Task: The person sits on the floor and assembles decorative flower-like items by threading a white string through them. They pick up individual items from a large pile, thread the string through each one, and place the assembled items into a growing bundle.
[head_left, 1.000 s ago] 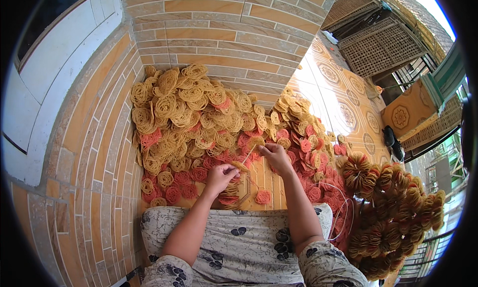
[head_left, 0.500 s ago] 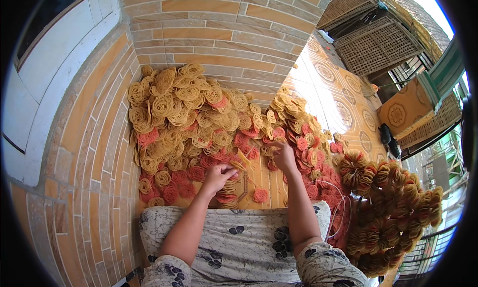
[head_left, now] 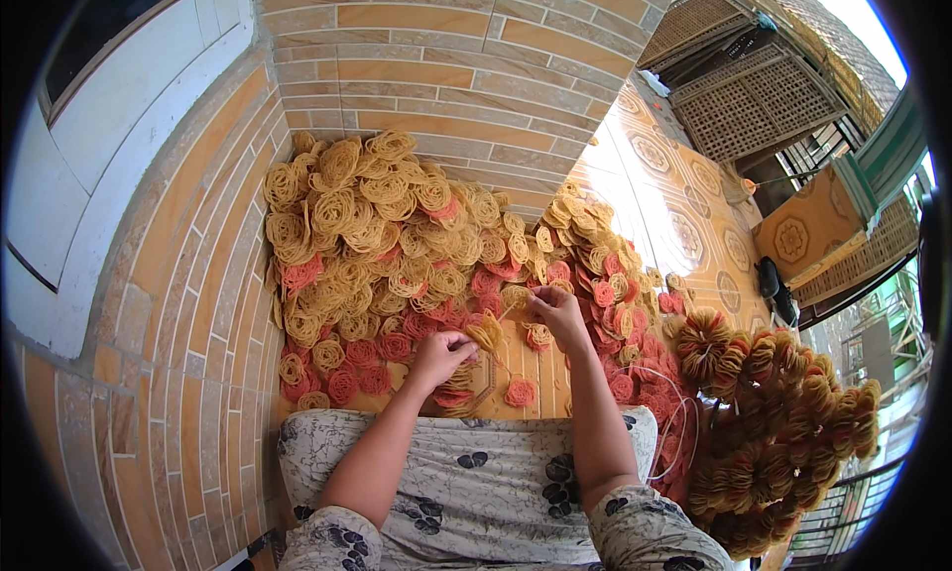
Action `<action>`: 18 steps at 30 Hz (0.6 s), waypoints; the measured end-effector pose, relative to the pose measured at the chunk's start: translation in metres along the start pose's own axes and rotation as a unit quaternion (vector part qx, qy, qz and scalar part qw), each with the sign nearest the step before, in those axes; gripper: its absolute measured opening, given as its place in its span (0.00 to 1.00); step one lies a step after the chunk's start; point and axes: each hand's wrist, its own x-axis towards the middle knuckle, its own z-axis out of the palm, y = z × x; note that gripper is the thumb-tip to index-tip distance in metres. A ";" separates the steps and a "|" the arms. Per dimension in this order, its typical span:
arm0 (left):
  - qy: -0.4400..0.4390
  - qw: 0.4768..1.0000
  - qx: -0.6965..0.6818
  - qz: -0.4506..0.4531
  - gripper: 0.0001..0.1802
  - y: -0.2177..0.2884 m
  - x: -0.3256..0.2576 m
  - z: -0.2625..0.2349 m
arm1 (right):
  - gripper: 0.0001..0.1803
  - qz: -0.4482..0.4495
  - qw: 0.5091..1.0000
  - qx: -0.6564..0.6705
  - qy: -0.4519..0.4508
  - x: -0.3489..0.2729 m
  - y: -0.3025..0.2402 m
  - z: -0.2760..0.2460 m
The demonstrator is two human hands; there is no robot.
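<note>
My left hand (head_left: 441, 361) is closed in a pinch on a few round, lacy yellow crackers (head_left: 486, 334) with swirled strands. A thin light line, perhaps a string or a thin stick, runs beside them. To the right, my right hand (head_left: 558, 316) has its thumb and fingers pinched together at the edge of a single yellow cracker (head_left: 515, 296). Below my left hand, close to my lap, lies a row of stacked crackers (head_left: 455, 397), yellow and pink. One pink cracker (head_left: 520, 392) lies flat on the tiles between my forearms.
A large heap of yellow and pink crackers (head_left: 357, 224) fills the wall corner ahead and spreads right. Bunches of strung crackers (head_left: 783, 422) stand at the right, beside a looped white cord (head_left: 686, 412). Dark shoes (head_left: 775, 288) and woven racks (head_left: 759, 100) are farther right.
My right hand has moved slightly left and down, and a yellow cracker now shows at its fingertips. The crackers in my left hand have turned. The view has shifted slightly.
</note>
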 end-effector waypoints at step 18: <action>0.029 0.999 -0.006 0.023 0.10 -0.006 0.003 0.002 | 0.12 -0.032 0.997 -0.047 0.043 -0.007 -0.019 0.005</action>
